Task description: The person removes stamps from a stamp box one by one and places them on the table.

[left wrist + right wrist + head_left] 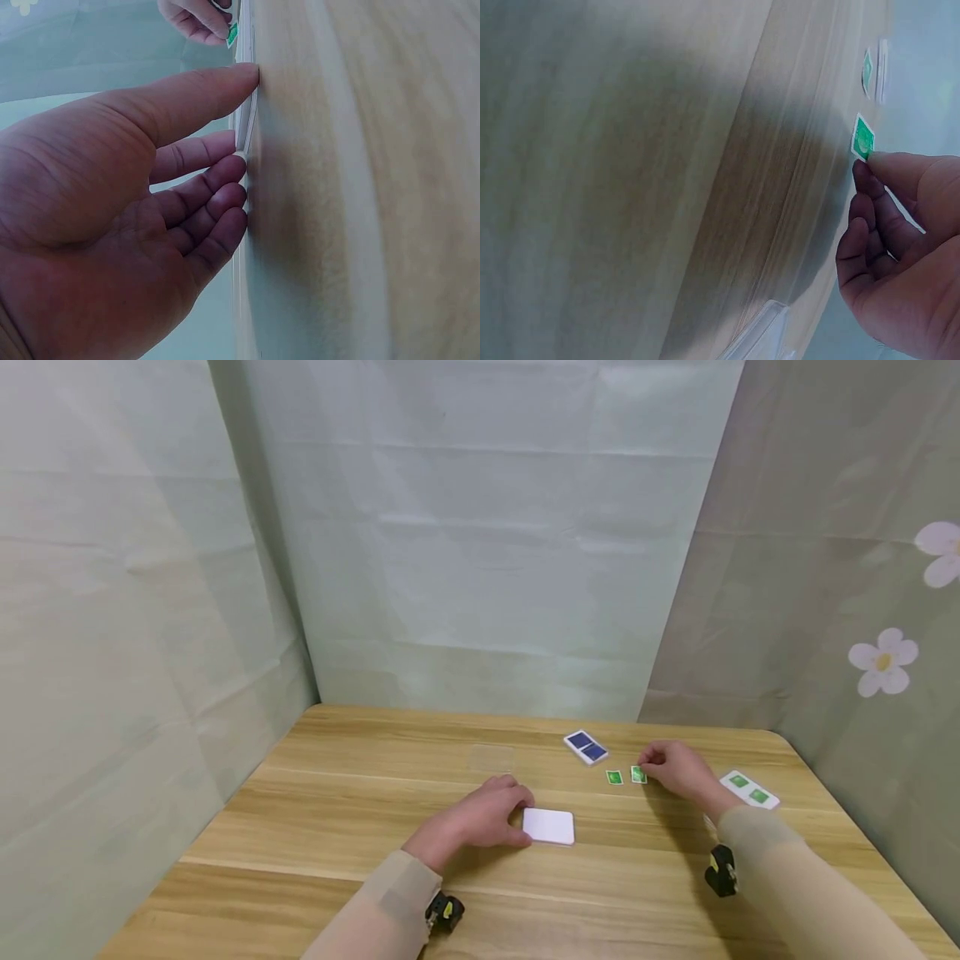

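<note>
The right hand (pixel 677 768) pinches a small green square with a white border (pixel 638 774) between thumb and forefinger. The fingers are closed down to a narrow grip on one corner, with the rest curled in beneath, as the right wrist view shows. The square is on the right part of the counter (pixel 360 827), toward the back; whether it touches the wood or is slightly raised, I cannot tell.

Just to its left, a second green square (pixel 614 777) lies flat and apart. Behind that one sits a white-edged stack with two dark blue panels on top (pixel 586 747), set at an angle. To the right, beyond the wrist, lies a white card with two green squares (pixel 751 789), and a clear plastic piece (pixel 761 330) shows near the right wrist.

Nearer the person, a white stack of cards (pixel 548 826) rests on the wood. The left hand (pixel 487 810) holds its left end, thumb at the near corner and forefinger at the far one, the gap filled by the stack's width. A clear flat sheet (pixel 492 758) lies behind that hand.

Both beige sleeves (pixel 810 885) reach in from the front, and pale cloth (pixel 480 568) hangs around the counter.
</note>
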Available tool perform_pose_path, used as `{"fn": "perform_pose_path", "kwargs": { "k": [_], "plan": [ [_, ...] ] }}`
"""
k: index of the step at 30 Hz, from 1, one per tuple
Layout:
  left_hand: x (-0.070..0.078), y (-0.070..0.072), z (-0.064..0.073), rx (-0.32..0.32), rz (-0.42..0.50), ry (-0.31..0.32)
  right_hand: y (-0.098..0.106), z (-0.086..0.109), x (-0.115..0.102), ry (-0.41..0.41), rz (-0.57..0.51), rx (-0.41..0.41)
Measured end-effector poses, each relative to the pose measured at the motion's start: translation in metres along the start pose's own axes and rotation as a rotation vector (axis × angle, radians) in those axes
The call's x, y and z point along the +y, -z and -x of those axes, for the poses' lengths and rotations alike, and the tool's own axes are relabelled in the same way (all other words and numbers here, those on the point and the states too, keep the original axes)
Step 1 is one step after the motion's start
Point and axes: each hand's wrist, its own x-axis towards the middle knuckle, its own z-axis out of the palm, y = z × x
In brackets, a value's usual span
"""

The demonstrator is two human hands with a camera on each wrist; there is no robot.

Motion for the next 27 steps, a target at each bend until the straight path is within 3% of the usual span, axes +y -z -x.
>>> {"fn": "perform_pose_path", "kwargs": {
  "k": [6,27],
  "plan": [
    [-0.0001,-0.0004,0.0009,-0.003,-0.008,0.007,-0.0039,-0.0039,0.0014,-0.02,0.015,-0.017],
    [0.0029,-0.0029,-0.0017,-0.015,-0.005,0.016,-0.0052,-0.0041,0.0008,0.044,0.166,-0.023]
  ]
}}
